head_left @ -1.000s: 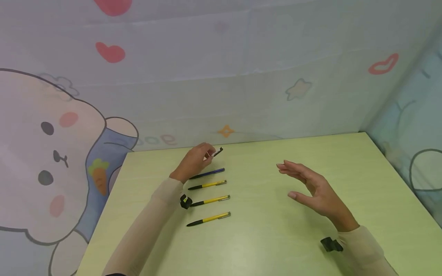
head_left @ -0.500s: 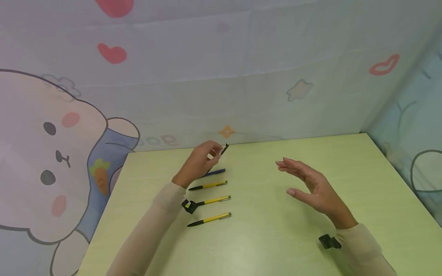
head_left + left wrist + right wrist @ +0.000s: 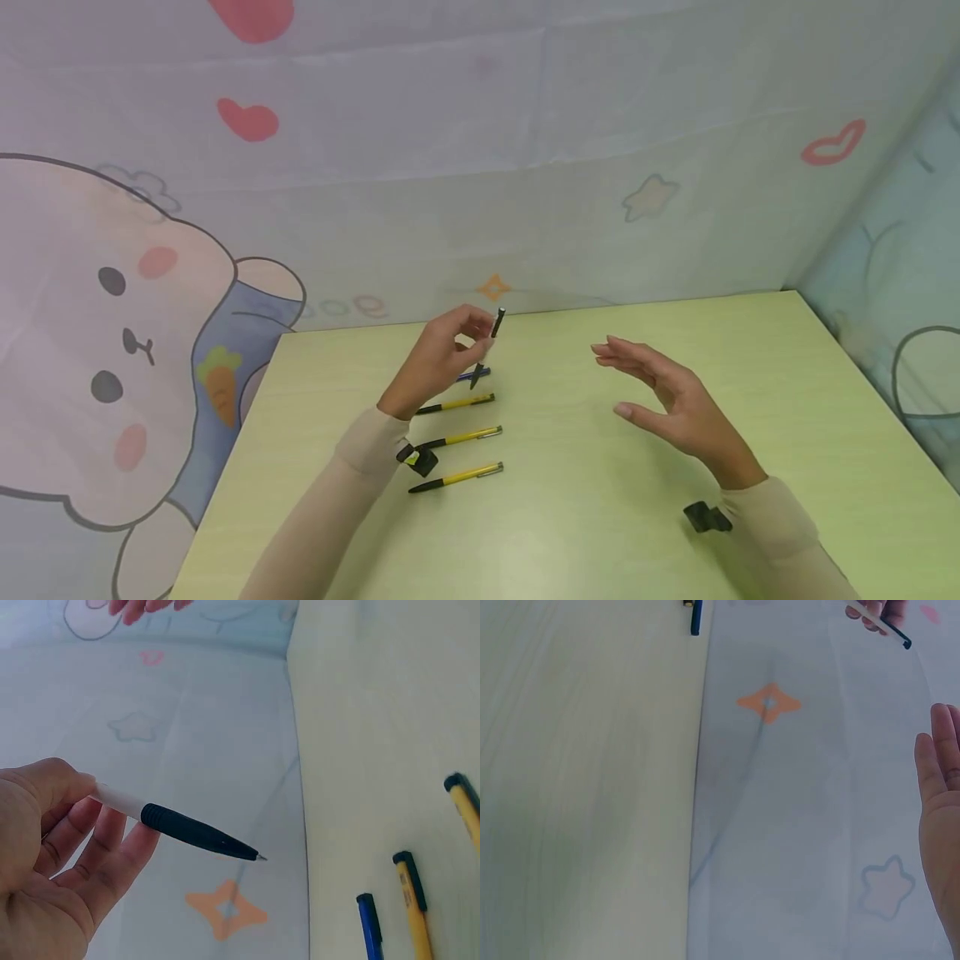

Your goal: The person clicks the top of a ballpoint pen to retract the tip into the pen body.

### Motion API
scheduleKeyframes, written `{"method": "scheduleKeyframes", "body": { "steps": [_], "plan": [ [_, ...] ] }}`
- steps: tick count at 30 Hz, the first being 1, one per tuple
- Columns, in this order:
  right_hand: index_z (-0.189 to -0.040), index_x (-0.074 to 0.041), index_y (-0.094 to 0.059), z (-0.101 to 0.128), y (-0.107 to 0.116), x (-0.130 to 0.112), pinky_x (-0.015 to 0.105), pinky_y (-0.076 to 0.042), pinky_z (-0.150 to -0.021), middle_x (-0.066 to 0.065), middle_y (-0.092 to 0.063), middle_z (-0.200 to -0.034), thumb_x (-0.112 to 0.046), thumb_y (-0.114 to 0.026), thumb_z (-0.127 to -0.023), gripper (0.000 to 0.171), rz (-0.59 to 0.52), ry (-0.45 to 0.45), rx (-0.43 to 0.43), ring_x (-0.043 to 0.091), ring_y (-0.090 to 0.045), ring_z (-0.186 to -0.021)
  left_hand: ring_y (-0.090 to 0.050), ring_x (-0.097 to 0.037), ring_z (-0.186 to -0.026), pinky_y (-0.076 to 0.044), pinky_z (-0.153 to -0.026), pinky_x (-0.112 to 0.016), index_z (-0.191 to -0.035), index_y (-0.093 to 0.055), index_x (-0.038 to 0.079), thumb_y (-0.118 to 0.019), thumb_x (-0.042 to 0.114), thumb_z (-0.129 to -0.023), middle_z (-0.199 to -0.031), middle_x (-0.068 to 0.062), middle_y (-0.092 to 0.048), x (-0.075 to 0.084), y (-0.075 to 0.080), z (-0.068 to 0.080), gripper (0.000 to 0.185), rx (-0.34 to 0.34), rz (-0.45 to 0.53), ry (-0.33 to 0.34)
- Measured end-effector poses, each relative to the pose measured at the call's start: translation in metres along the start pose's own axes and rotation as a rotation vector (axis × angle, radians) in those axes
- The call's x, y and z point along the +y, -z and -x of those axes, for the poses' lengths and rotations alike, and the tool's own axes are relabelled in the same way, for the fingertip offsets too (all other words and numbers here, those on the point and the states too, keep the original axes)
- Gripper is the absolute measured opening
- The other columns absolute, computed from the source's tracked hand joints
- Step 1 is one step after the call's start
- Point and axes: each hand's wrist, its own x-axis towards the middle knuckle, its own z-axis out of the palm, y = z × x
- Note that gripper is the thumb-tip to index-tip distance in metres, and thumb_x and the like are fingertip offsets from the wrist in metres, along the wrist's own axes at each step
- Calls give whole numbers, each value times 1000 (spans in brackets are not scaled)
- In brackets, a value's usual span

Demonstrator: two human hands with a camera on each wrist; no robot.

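Note:
My left hand (image 3: 438, 354) (image 3: 52, 862) holds a white pen with a black grip (image 3: 486, 348) (image 3: 187, 829) (image 3: 889, 628) above the green table (image 3: 600, 467), near its far edge. The pen stands steeply, tip end up in the head view. Below the hand lie a blue pen (image 3: 474, 374) (image 3: 371, 922) and three yellow pens with black tips (image 3: 455, 404) (image 3: 461, 437) (image 3: 457, 477), in a row. My right hand (image 3: 667, 404) (image 3: 941, 817) hovers open over the table to the right, fingers straight, holding nothing.
A printed cloth backdrop (image 3: 525, 183) with a cartoon rabbit, hearts and stars rises behind and to the right of the table. The table's left edge (image 3: 225, 467) runs close to my left arm. Small black wrist cameras (image 3: 420, 458) (image 3: 701, 517) sit on both sleeves.
My left hand has lifted the pen and swung it from lying nearly flat to standing steeply. The right hand has drifted slightly left and stayed open.

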Motion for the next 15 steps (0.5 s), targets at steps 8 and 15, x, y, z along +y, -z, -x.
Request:
{"method": "scheduleKeyframes", "body": {
  "steps": [8, 15],
  "plan": [
    [-148, 15, -36, -13, -3, -5, 32, -42, -113, 38, -48, -140, 28, -63, -78, 76, -2, 23, -1, 37, -53, -132, -66, -18, -101, -60, -81, -37, -119, -63, 15, -67, 11, -99, -114, -9, -69, 22, -6, 4, 21, 9, 126, 43],
    [-150, 10, -37, -17, -3, 6, 30, -42, -113, 34, -50, -142, 28, -66, -77, 80, 32, 3, -6, 32, -54, -133, -66, -21, -100, -62, -79, -39, -120, -62, 13, -65, 5, -99, -114, -13, -67, 32, -12, 4, 22, -2, 225, 49]
  ]
}}
